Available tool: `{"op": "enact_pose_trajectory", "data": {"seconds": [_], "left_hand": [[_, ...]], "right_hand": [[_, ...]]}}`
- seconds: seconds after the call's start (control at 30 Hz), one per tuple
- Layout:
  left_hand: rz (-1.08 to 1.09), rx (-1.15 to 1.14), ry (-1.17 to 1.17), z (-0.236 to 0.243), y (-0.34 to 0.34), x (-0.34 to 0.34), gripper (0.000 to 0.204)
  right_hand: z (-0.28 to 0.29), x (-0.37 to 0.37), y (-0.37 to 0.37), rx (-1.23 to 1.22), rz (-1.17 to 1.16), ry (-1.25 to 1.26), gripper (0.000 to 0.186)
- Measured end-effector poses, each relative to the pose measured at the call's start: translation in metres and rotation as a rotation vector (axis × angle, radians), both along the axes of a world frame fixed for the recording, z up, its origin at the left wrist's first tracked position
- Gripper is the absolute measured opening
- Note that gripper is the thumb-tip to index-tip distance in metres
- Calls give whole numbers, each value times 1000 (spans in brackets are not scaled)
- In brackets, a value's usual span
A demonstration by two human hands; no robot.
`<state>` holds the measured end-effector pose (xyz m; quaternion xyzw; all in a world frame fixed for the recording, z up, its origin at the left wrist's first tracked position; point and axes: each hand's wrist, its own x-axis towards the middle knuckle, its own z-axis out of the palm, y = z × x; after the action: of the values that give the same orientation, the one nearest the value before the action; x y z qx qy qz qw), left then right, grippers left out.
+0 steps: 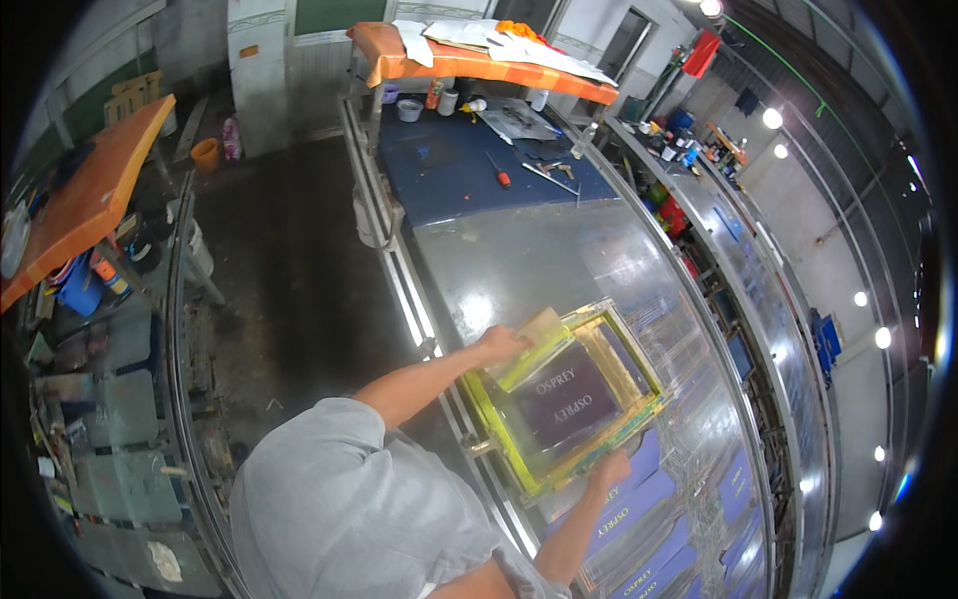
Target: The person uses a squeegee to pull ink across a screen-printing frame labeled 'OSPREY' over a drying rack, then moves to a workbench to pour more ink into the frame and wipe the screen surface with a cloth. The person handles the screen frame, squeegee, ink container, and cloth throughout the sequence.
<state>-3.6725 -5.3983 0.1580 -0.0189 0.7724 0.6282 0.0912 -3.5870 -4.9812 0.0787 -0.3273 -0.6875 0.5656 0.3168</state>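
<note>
A screen-printing frame (pixel 519 467) with yellow-green, paint-stained edges lies over the metal-topped table. Through its mesh shows a dark purple panel (pixel 574 384) with pale lettering. My left hand (pixel 504 344) is closed on a tan, flat squeegee (pixel 540 327) at the frame's far left side; a yellow-green strip runs along its lower edge. At the frame's near right corner my right hand (pixel 611 467) has its fingers curled against the edge. The fingertips of that hand are hard to make out.
Purple printed pieces (pixel 624 519) lie on the table to the right of and nearer than the frame. A metal rail (pixel 399 280) runs along the left edge. Farther back are a red-handled screwdriver (pixel 502 178), tubs (pixel 409 109) and an orange-covered shelf (pixel 479 62).
</note>
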Motion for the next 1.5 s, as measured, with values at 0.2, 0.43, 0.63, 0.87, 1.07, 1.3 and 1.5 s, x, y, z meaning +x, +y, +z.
{"op": "enact_pose_trajectory", "data": {"seconds": [0.2, 0.43, 0.63, 0.87, 1.07, 1.3, 1.5], "left_hand": [[-129, 370, -366, -43, -37, -61, 91], [-296, 541, -320, 51, -94, -85, 96], [-253, 674, -278, 146, -272, -74, 102], [-59, 1242, 13, 233, -502, -37, 66], [143, 1255, 373, 265, -677, -23, 64], [590, 1165, 624, 261, -858, -6, 59], [1084, 1184, 604, 230, -901, -86, 58]], "right_hand": [[101, 16, -55, 52, 65, -62, 27], [210, 30, -90, -127, -30, -95, 25], [311, -34, -196, -29, 214, -154, 24], [425, -231, -425, 25, 596, 30, 23], [482, -443, -642, 252, 1081, 87, 23], [487, -566, -1055, 334, 1543, 164, 16], [432, -685, -1299, 761, 1722, 191, 27]]}}
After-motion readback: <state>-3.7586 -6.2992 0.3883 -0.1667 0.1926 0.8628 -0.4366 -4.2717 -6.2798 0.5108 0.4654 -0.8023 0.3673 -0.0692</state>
